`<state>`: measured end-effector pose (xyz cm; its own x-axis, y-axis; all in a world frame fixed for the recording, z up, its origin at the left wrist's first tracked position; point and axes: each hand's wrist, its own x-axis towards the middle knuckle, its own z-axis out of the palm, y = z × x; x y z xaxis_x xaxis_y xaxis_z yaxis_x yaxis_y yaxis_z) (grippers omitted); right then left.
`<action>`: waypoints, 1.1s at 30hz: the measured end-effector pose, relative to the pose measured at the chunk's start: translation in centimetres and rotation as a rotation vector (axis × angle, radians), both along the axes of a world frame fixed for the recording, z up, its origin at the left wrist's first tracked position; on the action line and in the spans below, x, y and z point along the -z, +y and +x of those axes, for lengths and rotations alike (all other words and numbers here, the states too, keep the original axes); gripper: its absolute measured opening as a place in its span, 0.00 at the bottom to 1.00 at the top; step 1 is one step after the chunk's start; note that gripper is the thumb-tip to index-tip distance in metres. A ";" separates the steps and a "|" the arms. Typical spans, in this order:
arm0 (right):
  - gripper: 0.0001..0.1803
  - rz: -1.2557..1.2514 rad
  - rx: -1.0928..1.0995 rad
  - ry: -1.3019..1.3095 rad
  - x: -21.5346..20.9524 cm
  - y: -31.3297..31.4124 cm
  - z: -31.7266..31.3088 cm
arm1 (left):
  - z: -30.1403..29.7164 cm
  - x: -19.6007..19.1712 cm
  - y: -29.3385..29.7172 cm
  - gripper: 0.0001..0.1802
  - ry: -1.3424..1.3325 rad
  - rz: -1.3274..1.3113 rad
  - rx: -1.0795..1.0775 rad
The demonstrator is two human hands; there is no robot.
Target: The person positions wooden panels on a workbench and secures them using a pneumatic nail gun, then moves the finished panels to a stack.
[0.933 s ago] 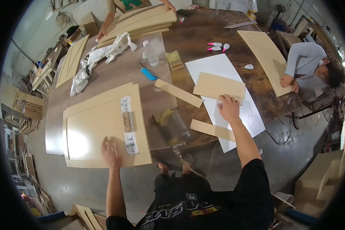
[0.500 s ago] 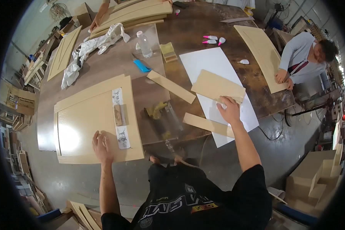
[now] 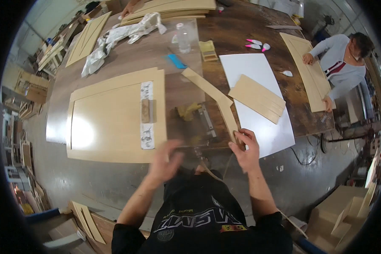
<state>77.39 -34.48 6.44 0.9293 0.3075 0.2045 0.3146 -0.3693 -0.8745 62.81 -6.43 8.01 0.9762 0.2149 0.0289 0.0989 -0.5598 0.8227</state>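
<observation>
My right hand (image 3: 245,148) grips the near end of a narrow wooden strip (image 3: 227,115) at the table's front edge, beside a white sheet (image 3: 262,127). A second long strip (image 3: 202,84) meets it at an angle. My left hand (image 3: 167,160) is blurred, fingers apart and holding nothing, just off the lower right corner of a large pale wooden door panel (image 3: 110,122). A paper label (image 3: 146,136) and a small brown block (image 3: 148,111) lie on that panel. A flat wooden board (image 3: 256,98) rests on the white sheet.
A yellow and metal tool (image 3: 194,114) lies under a clear sheet between my hands. A bottle (image 3: 183,38), blue piece (image 3: 176,61), white cloth (image 3: 122,36) and stacked boards (image 3: 173,8) sit farther back. A co-worker (image 3: 343,63) handles a curved panel (image 3: 307,70) at right.
My left hand has lifted off the door panel and swung right toward the table's front middle. My right hand has drawn the narrow strip closer to the front edge.
</observation>
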 end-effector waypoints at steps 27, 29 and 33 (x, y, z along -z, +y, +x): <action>0.26 -0.364 -0.107 -0.201 3.8 32.7 -0.7 | -2.4 -1.7 18.3 0.44 0.335 -0.063 -0.363; 0.25 -0.388 -0.087 -0.208 4.1 33.0 -1.2 | -1.3 -1.8 18.6 0.44 0.355 0.191 -0.346; 0.23 -0.400 -0.122 -0.228 4.2 33.1 -1.0 | 0.6 -0.2 18.1 0.38 0.328 0.215 -0.403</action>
